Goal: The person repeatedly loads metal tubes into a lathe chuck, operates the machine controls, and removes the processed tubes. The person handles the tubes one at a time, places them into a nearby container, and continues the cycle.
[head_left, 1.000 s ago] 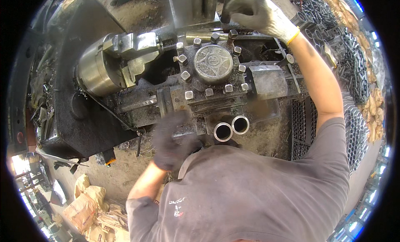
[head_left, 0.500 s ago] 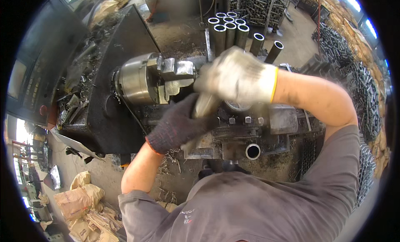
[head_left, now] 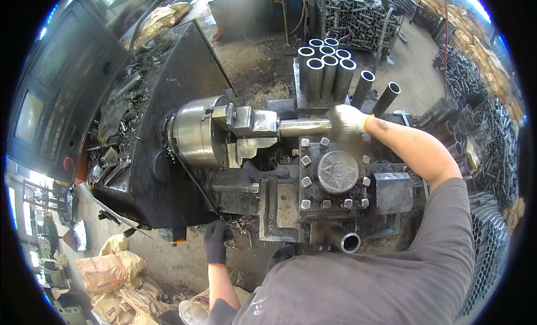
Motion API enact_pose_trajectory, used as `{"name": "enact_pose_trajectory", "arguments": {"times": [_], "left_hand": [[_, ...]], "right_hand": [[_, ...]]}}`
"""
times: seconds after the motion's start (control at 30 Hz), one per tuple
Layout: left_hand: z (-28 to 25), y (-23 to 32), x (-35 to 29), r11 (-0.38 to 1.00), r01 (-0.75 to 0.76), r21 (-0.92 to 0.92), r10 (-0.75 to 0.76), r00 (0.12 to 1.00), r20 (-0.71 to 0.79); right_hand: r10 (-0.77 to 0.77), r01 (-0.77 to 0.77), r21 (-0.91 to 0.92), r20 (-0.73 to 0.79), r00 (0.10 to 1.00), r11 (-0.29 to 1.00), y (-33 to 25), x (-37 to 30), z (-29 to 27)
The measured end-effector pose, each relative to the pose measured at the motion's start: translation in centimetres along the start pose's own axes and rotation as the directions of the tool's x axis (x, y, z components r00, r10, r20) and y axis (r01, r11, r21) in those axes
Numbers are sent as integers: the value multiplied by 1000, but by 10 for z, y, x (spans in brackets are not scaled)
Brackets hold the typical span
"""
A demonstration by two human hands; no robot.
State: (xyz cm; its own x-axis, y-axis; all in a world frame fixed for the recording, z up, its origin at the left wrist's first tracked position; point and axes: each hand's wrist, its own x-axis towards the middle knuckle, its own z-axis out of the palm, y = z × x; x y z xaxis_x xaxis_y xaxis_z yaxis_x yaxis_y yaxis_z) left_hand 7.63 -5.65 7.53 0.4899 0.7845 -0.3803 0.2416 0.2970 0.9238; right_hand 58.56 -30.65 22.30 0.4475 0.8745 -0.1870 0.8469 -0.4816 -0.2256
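Observation:
A bare metal tube [head_left: 305, 127] runs sideways from the jaws [head_left: 254, 123] of a lathe chuck [head_left: 196, 132]. My right hand [head_left: 348, 121], in a white knit glove, is closed round the tube's right end, behind the square tool post [head_left: 337, 174]. My left hand [head_left: 216, 242], in a dark glove, is low at the lathe's front, below the headstock [head_left: 162, 174]. Its fingers blend into the dark background, so whether it grips anything is unclear. A short tube end [head_left: 351, 242] points up near my body, at the front of the carriage.
Several dark tubes [head_left: 330, 78] stand upright behind the lathe, with two more leaning nearby. Wire bins [head_left: 358, 17] of metal parts sit at the back, and stacked tubes [head_left: 489, 235] at the right. Paper sacks [head_left: 103, 274] lie on the floor at left. Metal chips litter the machine.
Both hands were together in front of the chuck jaws. My left hand has dropped toward the lathe's front, and my right hand is now at the tube's right end. The view has shifted slightly.

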Motion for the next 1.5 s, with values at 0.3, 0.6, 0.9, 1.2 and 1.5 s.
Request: {"name": "enact_pose_trajectory", "arguments": {"times": [0.3,0.6,0.9,1.2,1.5], "left_hand": [[-147,-75,26,701,-191,-687,-235,848,-476],[-184,-16,27,707,200,-678,-456,862,-222],[-196,-65,53,872,-27,-489,-200,892,-405],[-111,170,-34,332,-256,908,943,119,-311],[-10,492,63,-198,-13,980,944,266,194]], "right_hand": [[-73,-36,279,372,925,960,-26,36,-9],[-173,-227,762,405,898,606,-93,112,-11],[18,24,-228,179,984,973,-19,48,-31],[263,-266,14,-196,945,964,4,-21,-21],[-176,395,75,-808,562,916,-97,-79,-46]]}}
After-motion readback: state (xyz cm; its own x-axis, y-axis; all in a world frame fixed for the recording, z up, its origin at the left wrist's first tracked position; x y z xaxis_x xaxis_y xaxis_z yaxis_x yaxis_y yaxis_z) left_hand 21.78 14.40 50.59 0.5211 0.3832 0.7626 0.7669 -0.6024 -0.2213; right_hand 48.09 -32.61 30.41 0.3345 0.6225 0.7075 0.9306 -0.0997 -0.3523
